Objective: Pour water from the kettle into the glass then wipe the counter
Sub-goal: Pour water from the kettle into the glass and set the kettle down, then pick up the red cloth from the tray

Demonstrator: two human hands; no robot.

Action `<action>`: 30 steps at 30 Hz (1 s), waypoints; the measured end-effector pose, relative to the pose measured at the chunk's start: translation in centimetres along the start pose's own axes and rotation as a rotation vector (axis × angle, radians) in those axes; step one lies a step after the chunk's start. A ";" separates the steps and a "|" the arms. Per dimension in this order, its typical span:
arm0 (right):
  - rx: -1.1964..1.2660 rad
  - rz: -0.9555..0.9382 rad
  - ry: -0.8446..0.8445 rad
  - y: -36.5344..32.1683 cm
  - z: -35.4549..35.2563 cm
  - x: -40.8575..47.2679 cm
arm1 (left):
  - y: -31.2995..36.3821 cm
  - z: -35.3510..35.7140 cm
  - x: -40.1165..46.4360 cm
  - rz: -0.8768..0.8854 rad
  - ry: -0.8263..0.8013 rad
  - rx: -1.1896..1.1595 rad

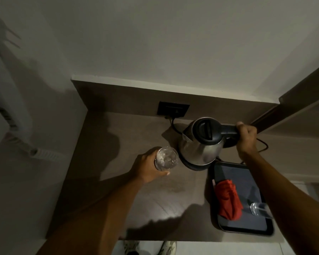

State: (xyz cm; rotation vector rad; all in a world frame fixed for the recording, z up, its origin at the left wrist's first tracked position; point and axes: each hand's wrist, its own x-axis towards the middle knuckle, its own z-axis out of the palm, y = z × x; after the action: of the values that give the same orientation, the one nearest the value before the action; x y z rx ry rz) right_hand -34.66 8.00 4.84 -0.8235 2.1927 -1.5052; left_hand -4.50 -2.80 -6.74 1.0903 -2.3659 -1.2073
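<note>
My right hand [246, 138] grips the kettle [201, 144] handle, spout tilted toward the glass [167, 159] held in my left hand [147, 167]. Red cloth [228, 200] on tray [247, 230].

kettle [199, 150]: polished metal body, matt black plastic lid
glass [166, 158]: clear, glossy
counter [118, 181]: smooth matt brown
cloth [228, 199]: red fabric, creased
tray [228, 230]: dark, smooth
</note>
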 end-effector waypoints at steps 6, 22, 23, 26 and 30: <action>0.111 0.268 0.030 1.9 -0.5 1.1 | 0.3 0.0 0.1 -0.042 -0.017 -0.011; -0.145 0.067 0.112 2.5 -2.1 -1.4 | -0.1 0.3 0.0 -0.047 -0.025 -0.031; -0.157 0.089 0.180 2.8 -2.2 -3.3 | 0.0 0.3 0.1 -0.054 -0.034 -0.041; -0.400 0.086 0.129 5.8 -1.5 -11.8 | 0.0 0.4 0.0 -0.098 -0.061 -0.056; -0.749 0.245 -0.236 10.8 -1.1 -19.5 | 0.7 0.3 0.2 -0.111 -0.070 -0.029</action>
State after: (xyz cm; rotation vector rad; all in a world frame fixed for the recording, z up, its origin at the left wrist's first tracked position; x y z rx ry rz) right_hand -23.12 24.15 -5.47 -0.8349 2.5541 -0.4201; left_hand -5.12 -2.47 -6.41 1.2030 -2.3586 -1.3339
